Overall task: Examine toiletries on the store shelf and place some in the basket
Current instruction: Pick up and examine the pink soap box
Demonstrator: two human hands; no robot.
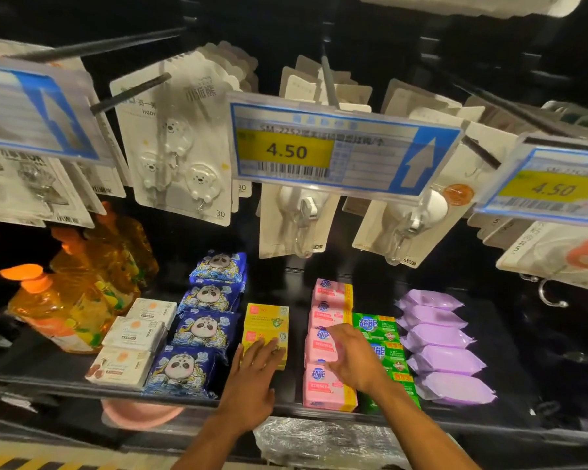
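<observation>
I am facing a dark shelf (48, 371) of toiletries, and both of the person's arms come up from six o'clock. The left hand (252, 381) lies on the front yellow box (266, 320) near the middle of the shelf. Its fingers (269, 349) are stretched flat over the top and the thumb sits on the box's nine o'clock side, so they are released, not clenched. At its three o'clock the right hand (355, 362) is over the row of pink packs (330, 300), fingers (340, 334) loosely spread and grasping nothing; whether they touch a pack I cannot tell. Green packs (374, 325) and then purple packs (438, 337) follow toward three o'clock. Toward nine o'clock come blue panda packs (214, 296), white boxes (140, 334) and orange bottles (82, 300). At twelve o'clock, hook cards (177, 147) hang behind a price tag (336, 150) reading 4.50.
</observation>
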